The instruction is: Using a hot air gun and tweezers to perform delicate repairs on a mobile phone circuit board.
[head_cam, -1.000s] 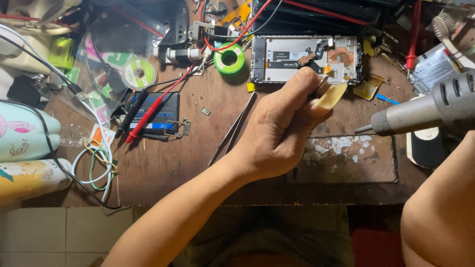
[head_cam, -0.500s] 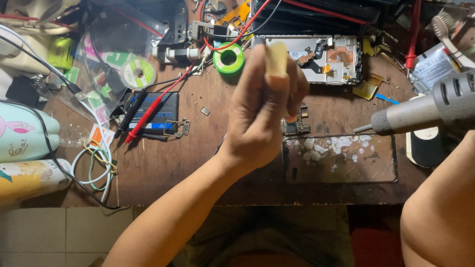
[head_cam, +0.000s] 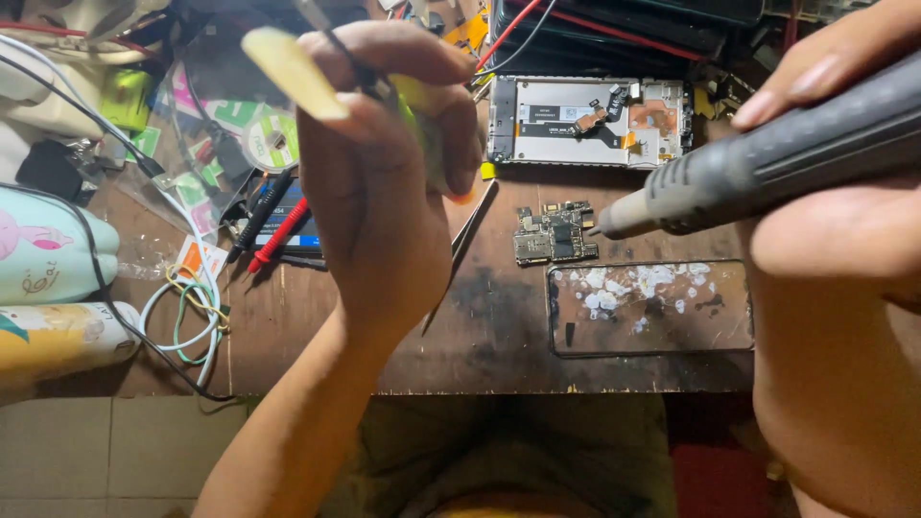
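My left hand (head_cam: 384, 182) is raised close to the camera, closed on a thin dark tool and a pale yellow flat pick (head_cam: 293, 72) that sticks out up-left. My right hand (head_cam: 844, 192) grips a grey hot-air nozzle tool (head_cam: 767, 158) whose tip points left, just above a small green circuit board (head_cam: 554, 235) lying on the wooden bench. Behind the board lies an opened phone frame (head_cam: 587, 120). A glass panel (head_cam: 650, 307) with white smears rests near the bench's front edge.
Red and black probe leads (head_cam: 273, 230) and tweezers (head_cam: 470, 235) lie on the bench. Coiled white and green cables (head_cam: 192, 321) and two pastel bottles (head_cam: 48, 259) sit at the left. Plastic bags and wires crowd the back.
My left hand has lifted from the phone frame toward the camera and leftward with the pick. The circuit board now lies bare on the bench. The view has zoomed closer.
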